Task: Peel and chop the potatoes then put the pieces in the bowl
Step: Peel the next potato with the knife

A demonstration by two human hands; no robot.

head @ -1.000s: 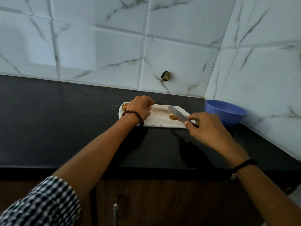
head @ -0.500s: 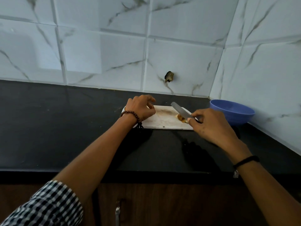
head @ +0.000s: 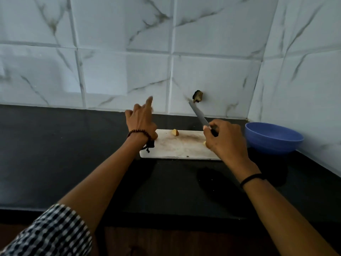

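Observation:
A white cutting board lies on the black counter. One small potato piece sits near the board's far edge, and another pale piece peeks out beside my right hand. My right hand grips a knife whose blade points up and away to the left, clear of the board. My left hand is raised over the board's left end, fingers spread and blurred, holding nothing. The blue bowl stands to the right of the board; its inside is not visible.
The black counter stretches far to the left. White marble tiles form the back wall and a side wall close behind the bowl. A dark hole marks the back wall. Wooden cabinet fronts run below the counter edge.
My left hand lifted off the board's left end and opened. The knife tip swung up off the board. The view moved closer and a potato piece shows on the board.

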